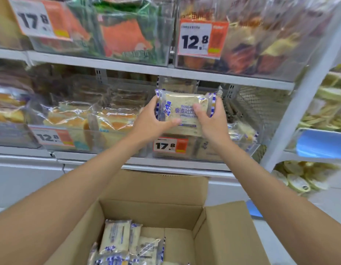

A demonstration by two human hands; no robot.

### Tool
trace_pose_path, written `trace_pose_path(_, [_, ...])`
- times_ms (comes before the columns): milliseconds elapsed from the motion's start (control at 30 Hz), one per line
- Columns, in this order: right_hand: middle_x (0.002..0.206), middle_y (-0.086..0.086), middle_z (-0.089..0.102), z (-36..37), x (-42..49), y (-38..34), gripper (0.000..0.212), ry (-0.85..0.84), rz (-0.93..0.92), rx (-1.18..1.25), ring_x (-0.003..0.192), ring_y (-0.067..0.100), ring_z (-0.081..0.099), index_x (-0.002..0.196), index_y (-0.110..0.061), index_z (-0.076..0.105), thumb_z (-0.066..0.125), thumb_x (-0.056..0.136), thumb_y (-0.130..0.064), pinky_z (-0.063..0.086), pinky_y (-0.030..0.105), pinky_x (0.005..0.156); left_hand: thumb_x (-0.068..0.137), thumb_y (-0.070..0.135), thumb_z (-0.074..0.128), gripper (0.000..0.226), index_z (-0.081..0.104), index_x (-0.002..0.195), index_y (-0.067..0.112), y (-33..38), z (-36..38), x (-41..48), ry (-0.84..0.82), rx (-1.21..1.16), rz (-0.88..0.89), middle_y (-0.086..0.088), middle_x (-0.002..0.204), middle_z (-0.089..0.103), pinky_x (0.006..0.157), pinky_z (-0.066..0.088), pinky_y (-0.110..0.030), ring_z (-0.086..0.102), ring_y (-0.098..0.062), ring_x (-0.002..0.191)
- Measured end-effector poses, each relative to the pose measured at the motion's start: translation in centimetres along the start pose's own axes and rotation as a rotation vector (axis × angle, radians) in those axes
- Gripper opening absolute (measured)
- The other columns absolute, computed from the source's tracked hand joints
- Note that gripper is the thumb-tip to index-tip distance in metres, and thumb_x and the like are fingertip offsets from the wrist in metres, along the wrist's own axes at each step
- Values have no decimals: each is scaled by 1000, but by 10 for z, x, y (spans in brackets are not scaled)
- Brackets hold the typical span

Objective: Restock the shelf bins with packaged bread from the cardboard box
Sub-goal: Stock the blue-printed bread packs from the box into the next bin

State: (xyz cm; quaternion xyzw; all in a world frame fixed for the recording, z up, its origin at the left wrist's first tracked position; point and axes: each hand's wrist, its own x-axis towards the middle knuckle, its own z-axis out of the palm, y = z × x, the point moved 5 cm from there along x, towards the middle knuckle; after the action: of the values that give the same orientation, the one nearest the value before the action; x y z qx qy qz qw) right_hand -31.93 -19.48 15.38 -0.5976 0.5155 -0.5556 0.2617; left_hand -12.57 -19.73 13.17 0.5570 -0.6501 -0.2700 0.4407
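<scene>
Clear crinkly film wraps the bread pack (185, 113), held face-out between your hands just above the clear bin (244, 148) tagged 17.8 (170, 145). Your left grip (152, 121) curls round its left edge and your right grip (211, 121) clasps the right. Lower it flat, label forward, without squeezing the soft slices. The blue print seems to read 藜麦吐司, partly under your thumb. The neighbouring tag (49, 137) says 12.8. More packs (116, 236) wait in the cardboard box (152, 209).
</scene>
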Motion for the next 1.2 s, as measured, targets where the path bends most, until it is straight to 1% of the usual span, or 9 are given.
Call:
trace_pose_path(100, [118,-3,63,15,42,4,50,0,-15,-78,107,14,60,128,-15,47,62,89,-44,46,31,91,58,79,70,92,50,132,28,3,-3,37,58,145,11,13,121,63,103,45,-44,57,-15,116])
trace_pose_path(233, [107,-6,60,33,68,20,41,-25,7,-150,101,13,57,124,-12,49,60,94,-36,37,24,82,70,51,80,64,57,123,24,-8,-2,70,54,162,-14,11,113,65,100,47,-44,61,-15,107])
trace_pose_path(433, [143,9,40,33,60,34,82,-146,66,-382,134,24,39,144,-11,30,69,82,-48,34,36,107,67,56,80,87,42,136,20,-19,1,68,119,289,33,-1,127,60,100,44,-51,54,-26,119])
trace_pose_path(567, [142,6,38,30,50,35,88,-85,-29,-337,127,18,45,149,-20,22,74,81,-44,35,25,95,66,50,84,100,32,145,15,-11,-5,54,289,357,151,-8,132,51,103,42,-44,46,-27,124])
trace_pose_path(667, [135,7,39,32,45,32,86,-105,-51,-378,122,18,46,151,-30,18,69,84,-47,36,26,94,68,55,81,94,37,142,16,-12,-5,55,262,401,104,-8,131,53,100,43,-43,45,-28,124])
trace_pose_path(833, [160,18,11,18,36,27,105,-74,-74,-642,148,33,10,154,-38,-2,64,77,-66,17,48,116,72,55,78,90,38,144,17,-4,-14,36,287,450,104,-7,137,48,102,38,-41,41,-27,127])
trace_pose_path(967, [143,16,40,15,-8,15,79,21,-375,-675,130,33,38,146,-21,40,75,79,-45,32,43,107,79,33,77,30,58,100,22,7,-13,-8,348,325,216,5,93,57,75,47,-33,52,-18,90])
trace_pose_path(1067, [113,9,56,24,-51,19,45,-32,-520,-643,104,25,51,121,-12,60,75,81,-24,45,36,90,81,25,73,15,59,82,21,-15,4,-46,201,203,115,6,81,60,71,49,-38,56,-16,79])
trace_pose_path(1200, [110,1,58,51,-112,72,29,-325,-292,-608,100,16,54,114,-14,64,70,87,-24,46,31,85,77,26,79,21,59,77,22,-86,30,-103,-32,161,-145,5,75,61,74,52,-38,59,-14,73])
